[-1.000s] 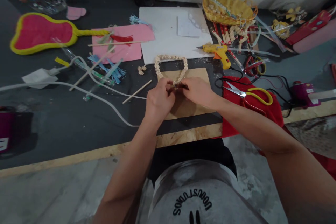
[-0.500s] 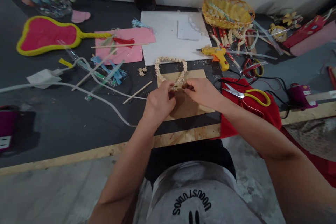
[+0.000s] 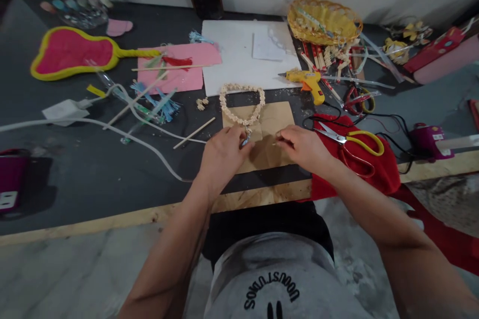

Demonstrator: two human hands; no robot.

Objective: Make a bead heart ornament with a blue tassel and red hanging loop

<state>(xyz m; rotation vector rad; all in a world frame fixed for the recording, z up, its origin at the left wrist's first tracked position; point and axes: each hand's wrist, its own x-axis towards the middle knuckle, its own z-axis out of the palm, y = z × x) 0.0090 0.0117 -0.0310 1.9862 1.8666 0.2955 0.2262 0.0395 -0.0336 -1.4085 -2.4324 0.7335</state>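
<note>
A cream-coloured ring of small knobbly pieces (image 3: 242, 120) lies across the far edge of a brown cardboard sheet (image 3: 269, 119). At its near side my left hand (image 3: 226, 157) is closed in a pinch; a small bit with light blue on it shows between thumb and fingers, its kind unclear. Over the right part of the cardboard my right hand (image 3: 305, 147) pinches too, apart from the ring. A tiny pale tip pokes out at its fingertips, too small to name.
A yellow hot glue gun (image 3: 307, 81) lies behind my right hand. Yellow-handled scissors (image 3: 348, 138) rest on red cloth (image 3: 385, 172). To the left are a thin stick (image 3: 194, 132), a white cable (image 3: 130, 132) and a pink fan-shaped piece (image 3: 78, 52). A wicker basket (image 3: 325, 22) stands at the back.
My hands have moved apart: the right one went right and slightly toward me, the left slightly down. The ring's near side, hidden before, now shows, with blue at my left fingertips.
</note>
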